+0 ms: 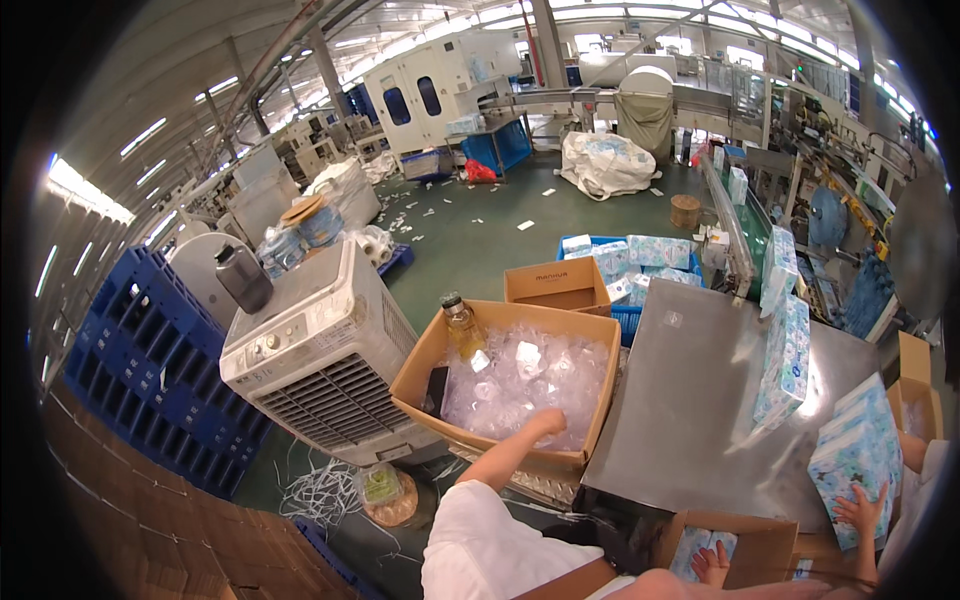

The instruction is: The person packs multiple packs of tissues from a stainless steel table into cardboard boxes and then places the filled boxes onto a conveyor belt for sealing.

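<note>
The left hand (546, 424) reaches into a large open carton (602, 405) and meets a heap of clear plastic bags (515, 385). Its fingers are curled; their tips are hidden, so I cannot tell whether anything is gripped. The bags fill most of the carton. A bottle (465, 332) of yellowish liquid stands in its far left corner, with a dark flat object (436, 390) against the left wall.

The right hand (712, 563) is open, fingers spread, at the pale blue packs (690, 550) inside a small carton (768, 558) near the lower edge; I cannot confirm firm contact.

A metal table (680, 400) lies between the large carton and a co-worker at far right, whose hand (860, 515) is against a stack of blue-patterned packs (850, 455). To the left of the large carton stands an air cooler (325, 365), a dark flask (243, 279) on its top.
</note>
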Demonstrator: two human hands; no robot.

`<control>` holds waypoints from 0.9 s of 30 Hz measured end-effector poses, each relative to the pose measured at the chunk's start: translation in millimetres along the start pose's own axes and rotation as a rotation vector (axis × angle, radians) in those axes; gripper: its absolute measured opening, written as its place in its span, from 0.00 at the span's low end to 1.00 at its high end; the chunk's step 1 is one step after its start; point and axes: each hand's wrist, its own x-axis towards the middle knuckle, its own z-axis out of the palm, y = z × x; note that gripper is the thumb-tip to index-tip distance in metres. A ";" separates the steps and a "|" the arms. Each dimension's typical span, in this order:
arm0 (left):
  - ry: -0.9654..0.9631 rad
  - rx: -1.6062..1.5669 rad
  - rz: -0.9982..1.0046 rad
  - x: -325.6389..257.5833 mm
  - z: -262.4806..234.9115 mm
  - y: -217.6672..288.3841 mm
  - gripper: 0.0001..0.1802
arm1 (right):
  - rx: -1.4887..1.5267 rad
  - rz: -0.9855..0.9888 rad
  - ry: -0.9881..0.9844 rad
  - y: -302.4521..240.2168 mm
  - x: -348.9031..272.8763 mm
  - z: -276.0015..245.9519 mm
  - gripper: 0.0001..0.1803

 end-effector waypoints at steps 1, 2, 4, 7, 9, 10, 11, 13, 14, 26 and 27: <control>0.048 0.150 0.126 20.0 3.3 -17.0 0.12 | -0.070 0.011 0.019 -6.2 -15.9 -0.8 0.34; -0.007 0.159 0.114 5.8 4.7 -26.0 0.12 | -0.134 0.031 0.009 -0.4 -15.9 -5.7 0.34; -0.056 0.191 0.143 -9.7 -25.6 -4.4 0.13 | -0.175 0.041 0.046 0.7 -27.6 -22.9 0.34; -0.033 -0.269 -0.011 -40.3 -51.4 14.3 0.16 | -0.189 0.042 0.082 12.7 -34.4 -44.1 0.34; 0.055 -0.575 -0.177 -48.1 -53.7 16.9 0.20 | -0.204 0.034 0.092 13.7 -37.0 -49.4 0.34; 0.060 -0.576 -0.186 -51.1 -51.8 13.9 0.20 | -0.204 0.029 0.099 15.4 -37.2 -51.3 0.34; 0.071 -0.737 -0.105 -52.1 -51.4 11.0 0.21 | -0.203 0.015 0.105 14.5 -36.2 -52.8 0.34; 0.084 -0.898 -0.025 -52.1 -51.6 3.4 0.22 | -0.203 -0.007 0.117 15.1 -37.3 -54.8 0.34; 0.076 -0.838 -0.130 -50.4 -53.9 -1.9 0.21 | -0.208 -0.015 0.122 15.6 -37.7 -58.4 0.34; 0.556 -0.933 0.365 -86.7 -69.4 197.9 0.11 | -0.026 -0.360 0.197 -55.9 -83.4 -37.3 0.35; 0.593 -0.857 0.668 -95.6 -43.7 232.7 0.11 | -0.003 -0.342 0.209 -110.7 -139.5 38.2 0.36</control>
